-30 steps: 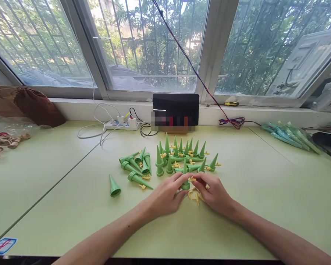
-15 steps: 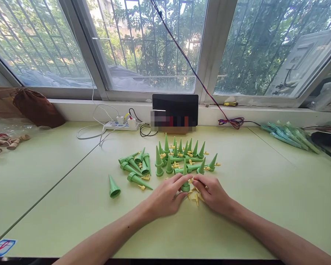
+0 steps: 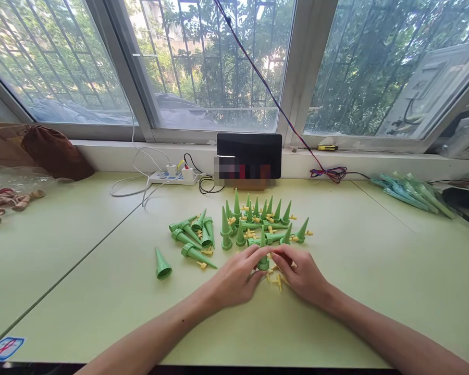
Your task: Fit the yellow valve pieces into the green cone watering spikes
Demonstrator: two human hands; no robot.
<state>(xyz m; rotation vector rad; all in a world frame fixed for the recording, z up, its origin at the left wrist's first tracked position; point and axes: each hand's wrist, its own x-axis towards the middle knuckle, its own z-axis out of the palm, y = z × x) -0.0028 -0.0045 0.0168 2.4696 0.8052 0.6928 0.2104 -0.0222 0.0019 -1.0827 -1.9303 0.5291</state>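
My left hand (image 3: 240, 273) is closed around a green plastic watering spike (image 3: 263, 260), which stands upright with its tip pointing up. Against the spike's right side, my right hand (image 3: 300, 271) pinches with thumb and forefinger; a small yellow valve seems to be there, mostly hidden by the fingers. Loose yellow valves (image 3: 277, 282) lie on the table between the hands. Beyond them, several green spikes (image 3: 240, 234) stand upright, some with yellow valves in their sides. To the left is a heap of lying spikes (image 3: 193, 234), and a single spike (image 3: 163, 266) lies apart.
A tablet (image 3: 250, 153) leans at the back beside a power strip (image 3: 174, 178) with cables. Wooden pieces (image 3: 17, 202) and a brown bag (image 3: 57, 153) are at far left. Plastic packets (image 3: 412, 192) lie at back right. A yellow cutter (image 3: 326, 148) rests on the sill.
Both hands stay at the same spike. The right fingers have shifted slightly against its side, and the whole view has moved a little.
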